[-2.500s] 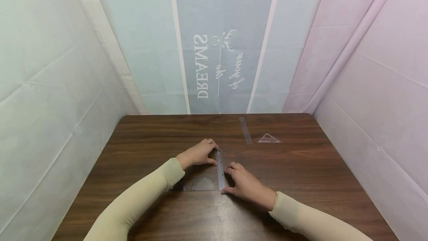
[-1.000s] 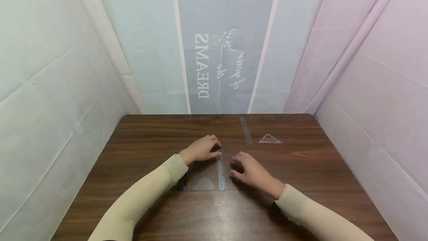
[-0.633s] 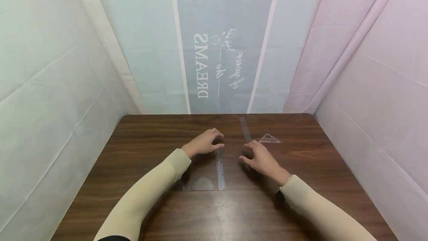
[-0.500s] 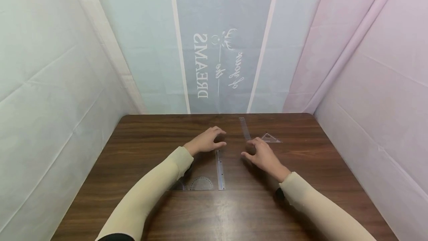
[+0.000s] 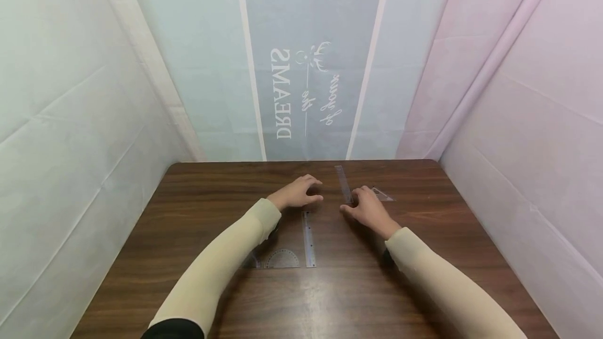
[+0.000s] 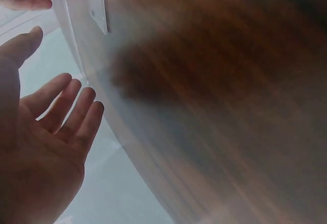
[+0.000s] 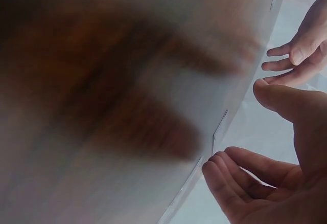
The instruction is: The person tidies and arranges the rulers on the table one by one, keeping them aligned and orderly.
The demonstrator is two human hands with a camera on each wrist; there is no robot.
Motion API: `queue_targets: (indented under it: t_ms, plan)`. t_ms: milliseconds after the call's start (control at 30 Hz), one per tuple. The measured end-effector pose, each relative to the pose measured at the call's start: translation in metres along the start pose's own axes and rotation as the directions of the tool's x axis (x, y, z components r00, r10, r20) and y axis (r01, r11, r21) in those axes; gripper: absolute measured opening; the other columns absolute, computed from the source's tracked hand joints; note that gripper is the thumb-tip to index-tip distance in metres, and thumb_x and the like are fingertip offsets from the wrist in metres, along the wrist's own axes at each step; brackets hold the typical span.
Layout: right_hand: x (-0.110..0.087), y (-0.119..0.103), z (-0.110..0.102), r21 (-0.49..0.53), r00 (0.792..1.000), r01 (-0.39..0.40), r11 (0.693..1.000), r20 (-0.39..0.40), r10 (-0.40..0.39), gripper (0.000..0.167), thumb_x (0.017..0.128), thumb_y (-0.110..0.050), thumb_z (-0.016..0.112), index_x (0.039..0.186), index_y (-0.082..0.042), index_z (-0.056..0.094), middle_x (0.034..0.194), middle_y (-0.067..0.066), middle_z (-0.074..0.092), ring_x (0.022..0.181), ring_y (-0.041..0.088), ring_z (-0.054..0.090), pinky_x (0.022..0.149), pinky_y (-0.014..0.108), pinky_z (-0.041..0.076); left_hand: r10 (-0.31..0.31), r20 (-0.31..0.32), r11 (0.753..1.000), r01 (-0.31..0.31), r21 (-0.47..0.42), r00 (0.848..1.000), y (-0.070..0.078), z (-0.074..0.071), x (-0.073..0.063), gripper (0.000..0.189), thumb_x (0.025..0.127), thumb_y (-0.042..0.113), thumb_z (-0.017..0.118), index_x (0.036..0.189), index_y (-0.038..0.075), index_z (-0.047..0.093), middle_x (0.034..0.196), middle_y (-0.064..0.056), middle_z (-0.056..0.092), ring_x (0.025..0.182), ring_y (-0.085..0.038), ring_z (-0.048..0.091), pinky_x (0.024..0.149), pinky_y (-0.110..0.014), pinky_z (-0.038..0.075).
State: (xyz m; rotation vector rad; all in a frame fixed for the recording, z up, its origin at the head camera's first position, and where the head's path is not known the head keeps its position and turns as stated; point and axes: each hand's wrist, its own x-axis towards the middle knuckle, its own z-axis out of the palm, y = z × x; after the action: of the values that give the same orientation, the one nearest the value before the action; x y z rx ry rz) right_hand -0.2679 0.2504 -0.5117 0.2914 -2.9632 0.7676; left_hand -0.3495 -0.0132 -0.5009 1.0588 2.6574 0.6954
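Observation:
My left hand (image 5: 298, 191) hovers over the table beyond the far end of a clear ruler (image 5: 308, 242), thumb and fingers spread apart with nothing between them. In the left wrist view this left hand (image 6: 56, 127) has its fingers loosely extended. My right hand (image 5: 369, 211) is at the near end of a second clear ruler (image 5: 344, 182), fingertips right beside it and the thumb to its left. It partly covers a clear set square (image 5: 383, 195). Seen from the right wrist, the right hand (image 7: 265, 168) shows a wide gap between thumb and bent fingers.
A clear protractor (image 5: 282, 259) lies left of the nearer ruler. Another clear piece (image 5: 251, 261) beside it is partly hidden by the left sleeve. All lie flat on the brown wooden table (image 5: 311, 307), with fabric walls on the back and sides.
Both hands have come off the nearer ruler, which stays in place. The left has moved up and slightly right. The right has travelled to the far ruler and now overlaps the set square.

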Motion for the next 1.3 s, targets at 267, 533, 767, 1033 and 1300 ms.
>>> queue_targets:
  t_ms: [267, 533, 767, 1033, 1300]
  plan:
    - [0.01, -0.004, 0.005, -0.056, 1.0, -0.03, 0.998, 0.006, 0.031, 0.039, 0.096, -0.034, 0.083, 0.082, -0.003, 0.065, 0.092, 0.014, 0.058, 0.074, 0.025, 0.053, 0.063, 0.039, 0.047, -0.001, 0.023, 1.0, 0.001, -0.006, 1.0, -0.007, 0.001, 0.018, 0.059, 0.109, 0.04, 0.064, 0.154, 0.003, 0.055, 0.156, -0.015, 0.053, 0.148, -0.031, 0.047, 0.123, -0.044, 0.038]
    - [0.018, -0.008, 0.009, -0.112, 0.998, -0.058, 0.992, 0.002, 0.059, 0.039, 0.096, -0.032, 0.084, 0.096, 0.005, 0.072, 0.102, 0.02, 0.063, 0.087, 0.031, 0.061, 0.073, 0.049, 0.058, -0.058, 0.025, 0.998, 0.058, 0.003, 0.998, -0.007, 0.001, 0.027, 0.058, 0.11, 0.041, 0.062, 0.155, 0.004, 0.055, 0.158, -0.015, 0.051, 0.151, -0.032, 0.044, 0.125, -0.045, 0.036]
    - [0.021, -0.01, 0.01, -0.13, 0.998, -0.061, 0.99, -0.019, 0.059, 0.04, 0.095, -0.031, 0.085, 0.095, 0.008, 0.073, 0.099, 0.02, 0.064, 0.088, 0.033, 0.063, 0.078, 0.051, 0.058, -0.074, 0.027, 0.997, 0.073, 0.015, 0.997, -0.005, 0.001, 0.03, 0.057, 0.11, 0.04, 0.062, 0.155, 0.005, 0.055, 0.159, -0.014, 0.051, 0.152, -0.032, 0.042, 0.125, -0.045, 0.035]
    - [0.02, -0.013, 0.01, -0.126, 0.996, -0.088, 0.988, -0.016, 0.086, 0.042, 0.097, -0.027, 0.082, 0.104, 0.013, 0.072, 0.103, 0.022, 0.063, 0.085, 0.03, 0.062, 0.075, 0.05, 0.059, -0.104, 0.013, 0.995, 0.104, -0.004, 0.995, -0.005, 0.001, 0.034, 0.057, 0.111, 0.039, 0.062, 0.155, 0.004, 0.055, 0.158, -0.016, 0.05, 0.15, -0.032, 0.045, 0.124, -0.044, 0.036]
    - [0.018, -0.016, 0.013, -0.162, 0.996, -0.085, 0.983, 0.004, 0.087, 0.04, 0.099, -0.024, 0.08, 0.108, 0.014, 0.072, 0.104, 0.022, 0.064, 0.087, 0.031, 0.064, 0.079, 0.049, 0.059, -0.143, 0.0, 0.99, 0.143, 0.009, 0.99, -0.002, 0.0, 0.036, 0.058, 0.111, 0.038, 0.062, 0.156, 0.003, 0.053, 0.16, -0.018, 0.048, 0.153, -0.034, 0.041, 0.126, -0.046, 0.034]
